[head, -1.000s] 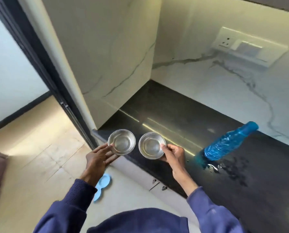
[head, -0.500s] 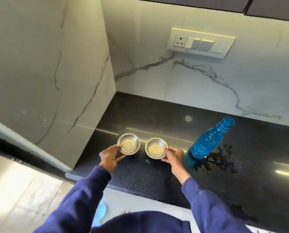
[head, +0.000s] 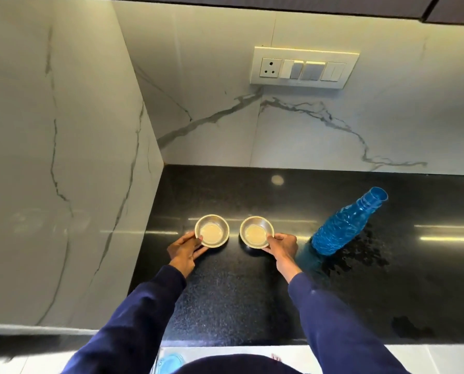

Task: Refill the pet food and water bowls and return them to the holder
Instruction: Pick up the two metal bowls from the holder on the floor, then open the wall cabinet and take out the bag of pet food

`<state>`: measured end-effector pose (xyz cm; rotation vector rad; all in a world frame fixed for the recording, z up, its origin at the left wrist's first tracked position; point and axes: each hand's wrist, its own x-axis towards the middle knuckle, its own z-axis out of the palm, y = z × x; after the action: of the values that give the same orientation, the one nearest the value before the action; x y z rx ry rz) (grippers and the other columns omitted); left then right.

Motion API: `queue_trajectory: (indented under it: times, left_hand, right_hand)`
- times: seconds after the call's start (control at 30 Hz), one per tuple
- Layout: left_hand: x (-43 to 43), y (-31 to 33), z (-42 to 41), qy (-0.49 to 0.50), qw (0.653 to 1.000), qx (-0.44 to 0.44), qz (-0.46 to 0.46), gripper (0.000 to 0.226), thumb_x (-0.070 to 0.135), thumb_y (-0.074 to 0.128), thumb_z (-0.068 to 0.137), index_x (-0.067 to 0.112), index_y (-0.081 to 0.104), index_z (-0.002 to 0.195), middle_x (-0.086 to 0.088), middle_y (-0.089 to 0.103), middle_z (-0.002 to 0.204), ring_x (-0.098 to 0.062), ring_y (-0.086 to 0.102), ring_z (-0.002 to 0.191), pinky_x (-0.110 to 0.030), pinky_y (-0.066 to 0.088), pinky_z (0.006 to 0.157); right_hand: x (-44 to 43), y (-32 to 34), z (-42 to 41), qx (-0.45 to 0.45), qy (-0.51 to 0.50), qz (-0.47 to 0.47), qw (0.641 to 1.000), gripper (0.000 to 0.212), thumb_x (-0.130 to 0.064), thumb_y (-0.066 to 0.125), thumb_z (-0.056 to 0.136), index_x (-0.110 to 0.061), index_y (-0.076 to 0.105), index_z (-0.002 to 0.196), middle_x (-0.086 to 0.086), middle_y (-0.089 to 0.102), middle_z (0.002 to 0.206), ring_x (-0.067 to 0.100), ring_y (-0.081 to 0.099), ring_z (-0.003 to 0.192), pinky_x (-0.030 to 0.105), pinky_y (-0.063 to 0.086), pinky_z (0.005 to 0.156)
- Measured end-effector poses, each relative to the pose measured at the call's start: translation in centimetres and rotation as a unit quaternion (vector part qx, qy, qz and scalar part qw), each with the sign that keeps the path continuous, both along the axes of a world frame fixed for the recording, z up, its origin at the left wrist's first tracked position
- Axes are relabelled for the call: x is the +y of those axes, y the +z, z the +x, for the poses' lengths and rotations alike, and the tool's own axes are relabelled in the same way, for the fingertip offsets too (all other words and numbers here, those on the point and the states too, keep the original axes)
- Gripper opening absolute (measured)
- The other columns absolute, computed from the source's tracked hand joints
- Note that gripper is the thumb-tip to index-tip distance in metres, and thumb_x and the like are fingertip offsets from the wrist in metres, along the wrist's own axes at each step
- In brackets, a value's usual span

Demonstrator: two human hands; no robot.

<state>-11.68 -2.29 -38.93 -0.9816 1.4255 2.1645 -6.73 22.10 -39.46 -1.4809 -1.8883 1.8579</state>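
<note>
counter [head: 225, 298]; outstretched hands [head: 185, 251] [head: 283, 248] on bowls [head: 212, 231] [head: 256, 232]

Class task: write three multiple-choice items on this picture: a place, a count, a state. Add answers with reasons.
1. Where does the blue bottle stand?
A. Left of both bowls
B. Between the bowls
C. Right of both bowls

2. How many steel bowls show?
A. One
B. Two
C. Three

3. What is the right hand doing?
A. Gripping the bottle
B. Holding a bowl's rim
C. Pressing a switch

Answers: 1 C, it stands beyond the right bowl; 2 B, only the left bowl and right bowl; 3 B, it pinches the right bowl's rim.
</note>
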Motion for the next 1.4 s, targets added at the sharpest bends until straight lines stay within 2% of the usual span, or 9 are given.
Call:
queue_trajectory:
  times: [0.13, 0.27, 0.4, 0.53, 0.73, 0.87, 0.97, 1.2, 1.4]
  left_hand:
    - [0.4, 0.0, -0.5, 0.02, 1.0, 0.01, -0.001, 0.043, -0.016, 0.065, 0.088, -0.011, 0.059, 0.131, -0.03, 0.066, 0.122, -0.032, 0.069, 0.091, -0.044, 0.065, 0.076]
    - [0.9, 0.2, -0.4, 0.026, 1.0, 0.008, 0.004, 0.046, -0.018, 0.065, 0.088, -0.01, 0.059, 0.133, -0.031, 0.064, 0.129, -0.04, 0.066, 0.112, -0.046, 0.056, 0.093]
    - [1.0, 0.8, 0.4, 0.032, 0.999, 0.015, 0.003, 0.049, -0.021, 0.061, 0.088, -0.011, 0.055, 0.136, -0.032, 0.063, 0.132, -0.042, 0.064, 0.117, -0.046, 0.059, 0.091]
    - [0.7, 0.9, 1.4, 0.05, 0.998, 0.022, 0.005, 0.051, -0.021, 0.058, 0.091, -0.011, 0.05, 0.14, -0.034, 0.059, 0.136, -0.044, 0.061, 0.124, -0.046, 0.052, 0.1]
    - [0.6, 3.2, 3.1, 0.086, 0.996, 0.037, -0.014, 0.048, -0.012, 0.058, 0.096, -0.001, 0.051, 0.142, -0.028, 0.06, 0.138, -0.036, 0.065, 0.115, -0.051, 0.051, 0.105]
    - [1.7, 8.4, 4.8, 0.087, 0.988, 0.126, -0.011, 0.05, -0.004, 0.068, 0.092, 0.0, 0.055, 0.139, -0.027, 0.065, 0.132, -0.031, 0.069, 0.109, -0.047, 0.055, 0.098]
    - [2.8, 13.9, 6.6, 0.04, 0.973, 0.225, -0.031, 0.053, 0.0, 0.074, 0.088, 0.003, 0.058, 0.138, -0.021, 0.071, 0.124, -0.032, 0.071, 0.113, -0.05, 0.057, 0.1]
    - [5.3, 27.1, 9.1, -0.048, 0.868, 0.471, -0.152, 0.042, 0.015, 0.079, 0.087, 0.006, 0.068, 0.127, -0.017, 0.078, 0.101, -0.031, 0.077, 0.096, -0.039, 0.064, 0.084]
    - [6.6, 38.5, 8.8, -0.034, 0.682, 0.649, -0.336, 0.029, 0.02, 0.078, 0.091, 0.014, 0.073, 0.119, 0.004, 0.078, 0.099, -0.01, 0.075, 0.091, -0.023, 0.06, 0.082]
  right_hand:
    - [0.2, -0.3, -0.2, 0.002, -0.014, -0.012, 1.0, 0.016, 0.002, 0.078, 0.085, 0.007, 0.072, 0.099, 0.024, 0.073, 0.107, 0.039, 0.074, 0.096, 0.046, 0.064, 0.069]
    - [0.4, 0.4, 0.3, 0.001, -0.012, 0.006, 1.0, 0.008, 0.002, 0.077, 0.084, -0.004, 0.071, 0.084, 0.022, 0.075, 0.099, 0.036, 0.075, 0.088, 0.04, 0.063, 0.063]
    - [0.8, 0.9, 1.0, 0.009, -0.007, 0.027, 1.0, 0.021, 0.002, 0.072, 0.088, -0.013, 0.068, 0.075, 0.017, 0.074, 0.088, 0.028, 0.075, 0.072, 0.029, 0.062, 0.054]
    - [1.5, 1.2, 1.8, 0.008, 0.014, 0.072, 0.997, 0.024, 0.001, 0.069, 0.089, -0.017, 0.069, 0.073, 0.015, 0.077, 0.083, 0.023, 0.075, 0.064, 0.041, 0.066, 0.068]
    - [1.9, 5.1, 3.4, 0.071, 0.081, 0.128, 0.986, 0.015, 0.0, 0.069, 0.088, -0.014, 0.074, 0.084, 0.009, 0.076, 0.084, 0.015, 0.073, 0.06, 0.032, 0.065, 0.065]
    - [2.5, 9.6, 3.7, 0.147, 0.139, 0.156, 0.967, 0.017, -0.006, 0.071, 0.089, -0.022, 0.073, 0.085, 0.009, 0.078, 0.085, 0.02, 0.077, 0.065, 0.042, 0.066, 0.066]
    - [2.7, 13.4, 3.8, 0.204, 0.177, 0.166, 0.948, 0.009, -0.01, 0.069, 0.094, -0.013, 0.074, 0.101, 0.012, 0.077, 0.092, 0.02, 0.078, 0.069, 0.041, 0.066, 0.067]
    - [2.8, 25.4, 4.4, 0.362, 0.188, 0.199, 0.891, 0.016, -0.011, 0.07, 0.095, -0.004, 0.073, 0.109, 0.012, 0.075, 0.094, 0.021, 0.077, 0.075, 0.042, 0.066, 0.066]
    - [5.6, 36.7, 6.0, 0.52, 0.145, 0.417, 0.731, 0.018, -0.006, 0.065, 0.097, -0.007, 0.07, 0.113, 0.005, 0.072, 0.103, 0.019, 0.07, 0.087, 0.032, 0.06, 0.072]
